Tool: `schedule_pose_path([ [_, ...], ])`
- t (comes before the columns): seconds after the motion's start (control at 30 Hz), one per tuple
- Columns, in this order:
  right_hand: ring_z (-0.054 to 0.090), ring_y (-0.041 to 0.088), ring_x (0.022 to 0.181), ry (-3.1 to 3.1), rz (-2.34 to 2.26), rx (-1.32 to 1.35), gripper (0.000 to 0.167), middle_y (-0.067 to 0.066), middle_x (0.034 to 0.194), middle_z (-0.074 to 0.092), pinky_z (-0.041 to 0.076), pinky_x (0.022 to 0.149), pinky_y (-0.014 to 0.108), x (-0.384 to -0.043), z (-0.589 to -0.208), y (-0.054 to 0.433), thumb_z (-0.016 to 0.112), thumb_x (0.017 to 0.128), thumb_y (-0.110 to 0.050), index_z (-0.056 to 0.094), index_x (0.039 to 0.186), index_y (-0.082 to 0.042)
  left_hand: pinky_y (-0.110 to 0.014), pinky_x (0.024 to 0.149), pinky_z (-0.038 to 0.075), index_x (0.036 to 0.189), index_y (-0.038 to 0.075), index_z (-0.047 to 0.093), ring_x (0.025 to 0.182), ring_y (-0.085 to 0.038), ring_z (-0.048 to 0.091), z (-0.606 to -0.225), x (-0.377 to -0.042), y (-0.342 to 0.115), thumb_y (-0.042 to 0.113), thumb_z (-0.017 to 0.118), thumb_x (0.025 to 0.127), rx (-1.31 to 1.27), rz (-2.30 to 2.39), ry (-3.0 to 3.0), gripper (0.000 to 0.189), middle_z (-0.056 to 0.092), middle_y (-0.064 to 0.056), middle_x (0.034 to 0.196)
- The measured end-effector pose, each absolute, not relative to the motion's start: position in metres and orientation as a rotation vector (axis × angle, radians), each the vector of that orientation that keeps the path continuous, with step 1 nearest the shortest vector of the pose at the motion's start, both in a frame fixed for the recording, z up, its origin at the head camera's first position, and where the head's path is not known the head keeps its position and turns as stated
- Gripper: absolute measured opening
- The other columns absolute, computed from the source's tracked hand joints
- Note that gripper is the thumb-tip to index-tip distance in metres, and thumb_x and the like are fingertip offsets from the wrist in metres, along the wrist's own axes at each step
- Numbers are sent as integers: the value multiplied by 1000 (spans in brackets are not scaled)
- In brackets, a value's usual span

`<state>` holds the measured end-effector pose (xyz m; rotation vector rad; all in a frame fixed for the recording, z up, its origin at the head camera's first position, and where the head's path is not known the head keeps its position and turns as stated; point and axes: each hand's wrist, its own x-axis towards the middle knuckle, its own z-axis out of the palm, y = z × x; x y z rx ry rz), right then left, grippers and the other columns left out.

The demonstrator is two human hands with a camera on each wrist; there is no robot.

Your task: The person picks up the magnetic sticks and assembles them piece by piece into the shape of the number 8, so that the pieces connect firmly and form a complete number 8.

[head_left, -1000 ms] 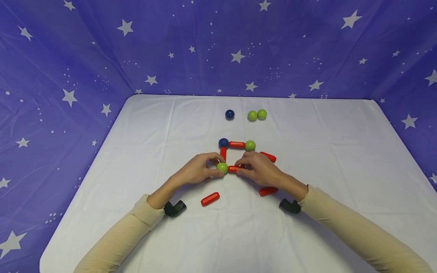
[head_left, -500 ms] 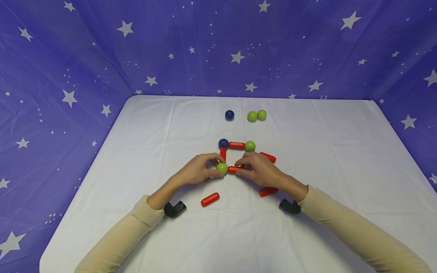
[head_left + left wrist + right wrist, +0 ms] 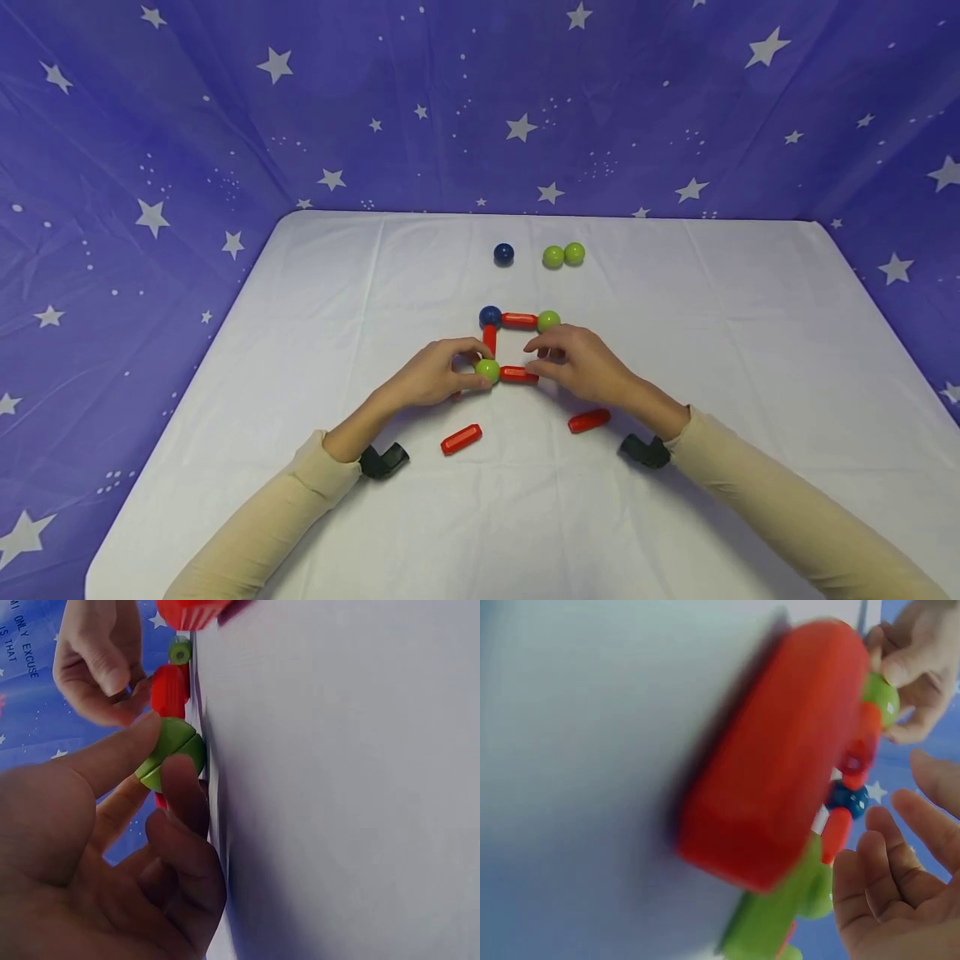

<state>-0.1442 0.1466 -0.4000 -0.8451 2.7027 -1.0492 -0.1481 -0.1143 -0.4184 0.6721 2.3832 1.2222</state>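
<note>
My left hand pinches a green ball between thumb and fingers, close above the white cloth. A red rod joins that ball's right side. Another red rod runs from the ball up to a dark blue ball. From there a third red rod leads right to a second green ball. My right hand hovers by the free end of the lower rod, fingers loosely bent and holding nothing. In the right wrist view, its fingers stand apart from the pieces.
Loose red rods lie nearer the front, one to the left and another to the right. At the back sit a blue ball and a pair of green balls. A green rod shows in the right wrist view.
My right hand has let go of the lower red rod and shifted slightly right and away from me. It now covers a loose red rod seen before. The left hand keeps its hold.
</note>
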Motion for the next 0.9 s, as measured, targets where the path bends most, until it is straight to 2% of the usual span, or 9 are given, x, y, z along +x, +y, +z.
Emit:
schedule_pose_path([
  [0.37, 56, 19, 80, 2754, -1146, -839, 22, 2, 86, 64, 48, 73, 35, -168, -380, 153, 75, 88, -10, 73, 108, -1, -33, 59, 51, 112, 18, 67, 56, -17, 60, -418, -148, -113, 21, 79, 86, 658, 1203, 2413, 28, 65, -1, 101],
  [0.73, 56, 28, 85, 2881, -1163, -530, 30, 14, 91, 64, 44, 73, 38, -229, -382, 170, 71, 91, -13, 68, 117, 2, -32, 57, 50, 115, 16, 68, 55, -18, 60, -417, -147, -112, 19, 78, 86, 626, 1215, 2406, 30, 65, -2, 99],
  [0.9, 55, 31, 89, 2894, -1174, -413, 35, 18, 99, 64, 43, 75, 39, -250, -382, 171, 70, 92, -14, 65, 123, 2, -31, 57, 49, 117, 16, 68, 54, -18, 59, -417, -147, -112, 20, 78, 87, 610, 1224, 2409, 33, 65, -1, 99],
])
